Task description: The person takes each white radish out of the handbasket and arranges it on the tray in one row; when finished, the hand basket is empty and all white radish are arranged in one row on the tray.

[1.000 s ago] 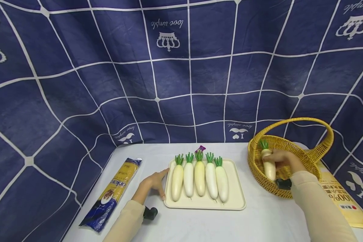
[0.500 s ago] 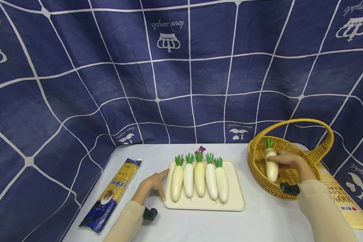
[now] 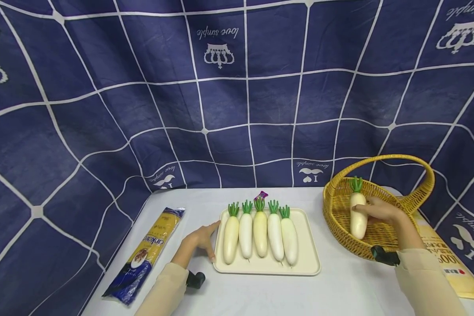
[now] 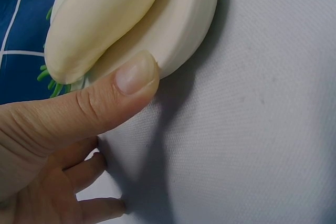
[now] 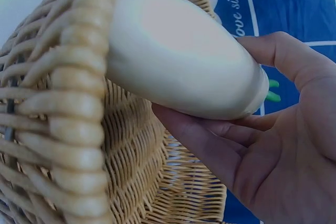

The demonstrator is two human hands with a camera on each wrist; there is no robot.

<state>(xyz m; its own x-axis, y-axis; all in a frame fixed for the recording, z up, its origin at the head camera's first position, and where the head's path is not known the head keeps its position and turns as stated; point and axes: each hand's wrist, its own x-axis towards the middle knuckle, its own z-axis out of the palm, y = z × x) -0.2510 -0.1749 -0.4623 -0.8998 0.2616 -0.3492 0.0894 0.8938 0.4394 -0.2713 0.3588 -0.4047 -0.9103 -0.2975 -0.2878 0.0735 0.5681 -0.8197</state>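
Observation:
My right hand (image 3: 383,211) grips a white radish (image 3: 358,221) with a green leafy top, thumb on one side and fingers on the other. That radish is within the wicker basket (image 3: 332,219), its pale body overlapping the woven rim in the right wrist view. At the left, my left hand (image 3: 199,240) has its thumb and fingertips right at the edge of the cream tray (image 3: 310,259). Several radishes (image 3: 260,232) lie side by side on the tray, green tops pointing away. In the left wrist view, the left thumb (image 4: 134,80) is at the tray rim below one radish (image 4: 105,22).
A blue and yellow pasta packet (image 3: 148,252) lies to the left. Behind the tray is a small purple wrapped item (image 3: 262,194). Beside the basket rests a yellow bag (image 3: 444,259); the basket's tall handle (image 3: 395,157) arches above it. A blue checked cloth (image 3: 229,101) hangs behind.
My right hand has shifted slightly to the right inside the basket, carrying the radish along. The left hand and the tray have stayed put.

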